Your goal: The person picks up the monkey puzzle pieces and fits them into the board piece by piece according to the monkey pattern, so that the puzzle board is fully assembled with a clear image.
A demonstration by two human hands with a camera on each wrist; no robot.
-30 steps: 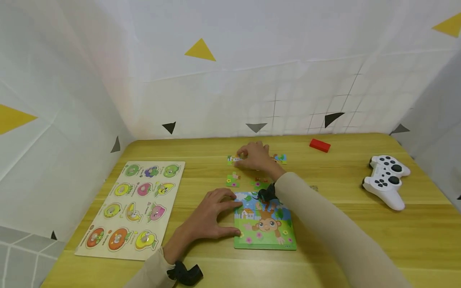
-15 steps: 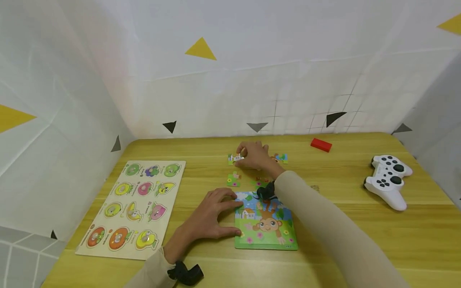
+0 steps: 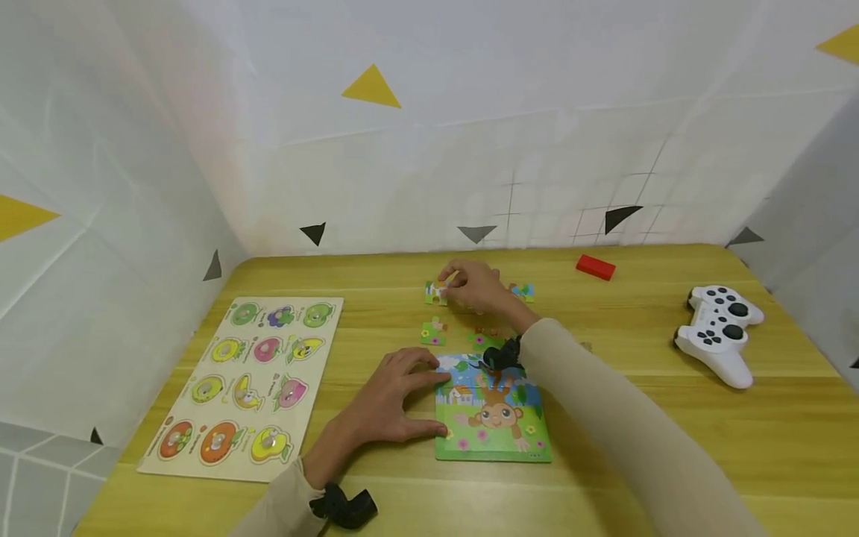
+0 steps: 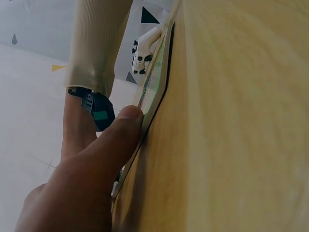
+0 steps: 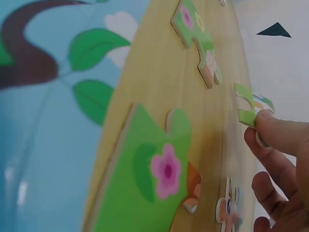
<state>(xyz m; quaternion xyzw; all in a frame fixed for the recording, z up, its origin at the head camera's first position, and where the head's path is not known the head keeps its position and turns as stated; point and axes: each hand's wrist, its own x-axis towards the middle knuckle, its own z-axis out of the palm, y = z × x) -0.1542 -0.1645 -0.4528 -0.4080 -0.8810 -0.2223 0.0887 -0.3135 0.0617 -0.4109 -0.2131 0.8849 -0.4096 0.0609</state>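
My left hand (image 3: 392,399) lies at the left edge of the monkey picture puzzle board (image 3: 493,447), fingers spread. Its thumb (image 4: 128,118) touches the board's edge in the left wrist view. Farther back, my right hand (image 3: 478,287) pinches a jigsaw piece (image 5: 246,104) with green grass between thumb and index finger. That piece, with a house on it, shows left of the fingertips in the head view. Below it lies a flowered green piece (image 3: 433,332); another flowered piece (image 5: 145,179) lies between that hand and the board. A monkey-face piece (image 5: 228,208) is partly hidden by the hand in the head view.
A wooden fruit peg puzzle (image 3: 244,388) lies at the left. At the right is a white game controller (image 3: 719,334), and a red block (image 3: 595,268) lies near the back edge. Another jigsaw piece (image 3: 522,291) sits right of my right hand. White sheeting surrounds the table.
My right thumb and fingertips have shifted slightly on the house piece, showing more of its left end. The left hand stays in place against the board.
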